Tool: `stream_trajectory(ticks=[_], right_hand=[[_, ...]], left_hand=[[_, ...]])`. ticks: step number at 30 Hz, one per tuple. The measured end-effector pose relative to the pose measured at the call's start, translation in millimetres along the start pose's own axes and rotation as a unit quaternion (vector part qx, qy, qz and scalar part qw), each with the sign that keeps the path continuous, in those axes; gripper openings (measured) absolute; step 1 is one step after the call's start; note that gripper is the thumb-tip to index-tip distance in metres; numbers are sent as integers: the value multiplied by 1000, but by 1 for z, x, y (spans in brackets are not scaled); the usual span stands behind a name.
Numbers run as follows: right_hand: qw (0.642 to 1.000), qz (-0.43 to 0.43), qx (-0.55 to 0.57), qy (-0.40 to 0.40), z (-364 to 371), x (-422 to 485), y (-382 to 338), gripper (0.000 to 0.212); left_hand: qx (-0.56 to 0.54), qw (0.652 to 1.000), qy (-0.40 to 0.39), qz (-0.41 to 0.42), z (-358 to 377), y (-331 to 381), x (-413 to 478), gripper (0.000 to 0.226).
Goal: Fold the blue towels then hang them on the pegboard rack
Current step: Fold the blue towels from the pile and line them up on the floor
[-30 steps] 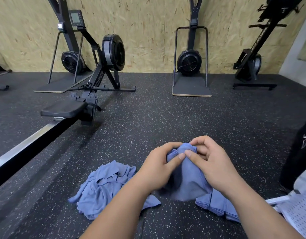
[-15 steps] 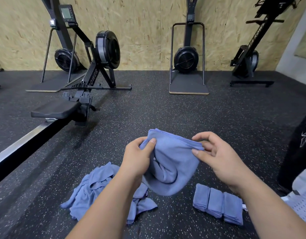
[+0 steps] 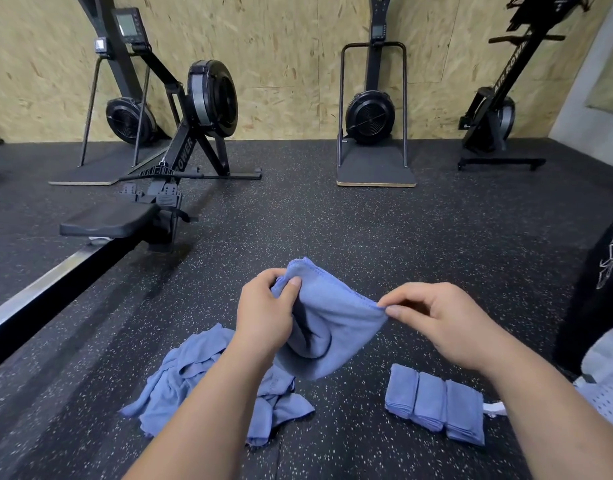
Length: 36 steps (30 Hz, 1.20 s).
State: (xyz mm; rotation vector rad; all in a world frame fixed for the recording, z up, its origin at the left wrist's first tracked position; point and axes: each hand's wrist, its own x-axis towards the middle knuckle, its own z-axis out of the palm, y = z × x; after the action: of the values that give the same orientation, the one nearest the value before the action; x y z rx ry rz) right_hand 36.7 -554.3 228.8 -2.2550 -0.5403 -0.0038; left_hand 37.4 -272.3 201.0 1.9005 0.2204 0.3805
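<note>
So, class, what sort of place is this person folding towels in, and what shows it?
Probably a gym: a rowing machine on the left, an upright fan-wheel trainer by the chipboard wall, and speckled black rubber floor.

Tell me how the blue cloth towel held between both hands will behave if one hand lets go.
Probably floppy: the blue cloth towel sags in a pouch between the left hand and right hand, so a freed corner would likely drop. Likely light: the right hand's pinch on the hem holds that side up. Soft matte cloth, so probably not slippery.
</note>
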Motion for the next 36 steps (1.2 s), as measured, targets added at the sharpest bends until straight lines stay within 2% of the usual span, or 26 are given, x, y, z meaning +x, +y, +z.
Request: stream_trajectory(ticks=[3, 5, 7, 10, 13, 16, 18, 20, 25, 28, 33, 36], right_hand=[[995, 18, -80, -63, -2, -1, 5, 17], [989, 44, -117, -77, 0, -1, 11, 18], [994, 81, -68, -40, 3, 1, 16, 23], [987, 133, 41, 85, 2, 3, 22, 29], [986, 77, 52, 138, 3, 7, 11, 30], [991, -10, 83, 103, 13, 6, -11, 39], [993, -52, 65, 78, 21, 6, -22, 43], [993, -75, 53, 69, 27, 8, -25, 37], [992, -57, 55, 99, 33, 13, -26, 12], [990, -45, 64, 113, 33, 14, -23, 13], [989, -53, 54, 129, 30, 15, -18, 19], [986, -48, 76, 141, 28, 15, -17, 24]], left_hand=[[49, 998, -13, 26, 1, 0, -1, 8], [62, 997, -30, 43, 4, 2, -3, 7], [54, 996, -42, 58, 6, 4, -5, 8], [46, 994, -57, 78, 8, 8, -9, 9], [45, 991, -77, 99, 13, 12, -15, 14], [57, 986, -97, 119, 20, 15, -22, 14], [62, 983, -111, 130, 24, 18, -26, 12], [67, 980, -122, 141, 28, 19, -29, 11], [68, 978, -127, 149, 34, 18, -33, 14], [66, 978, -137, 144, 34, 16, -31, 15], [64, 972, -197, 114, 30, 13, -23, 19], [59, 975, -187, 103, 30, 13, -21, 13]])
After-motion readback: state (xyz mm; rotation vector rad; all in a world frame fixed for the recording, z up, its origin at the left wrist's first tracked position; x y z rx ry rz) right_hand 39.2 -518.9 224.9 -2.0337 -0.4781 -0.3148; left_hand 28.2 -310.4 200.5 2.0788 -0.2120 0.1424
